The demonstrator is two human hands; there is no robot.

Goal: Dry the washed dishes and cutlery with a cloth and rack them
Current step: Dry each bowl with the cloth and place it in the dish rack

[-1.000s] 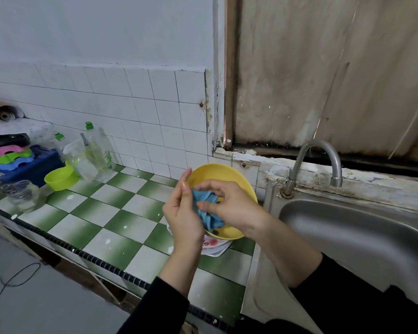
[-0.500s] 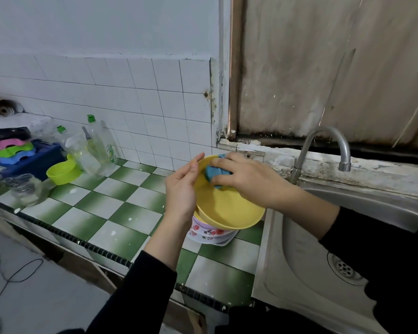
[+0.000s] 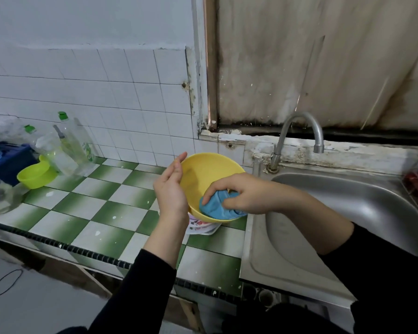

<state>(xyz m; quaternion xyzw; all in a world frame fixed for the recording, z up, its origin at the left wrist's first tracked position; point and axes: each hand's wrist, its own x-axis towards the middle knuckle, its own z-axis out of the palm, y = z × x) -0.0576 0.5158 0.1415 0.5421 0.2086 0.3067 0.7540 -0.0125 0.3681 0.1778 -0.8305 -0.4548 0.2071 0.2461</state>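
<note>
The left hand, fingers straight, pressed the side of the yellow bowl; the right hand clutched the blue cloth inside it, over the right edge of the counter.

steel sink and tap, clear bottles — checkered counter

White wall tiles fill the upper left, above a green-and-white chequered counter. A stained board covers the upper right, over a steel sink.
</note>
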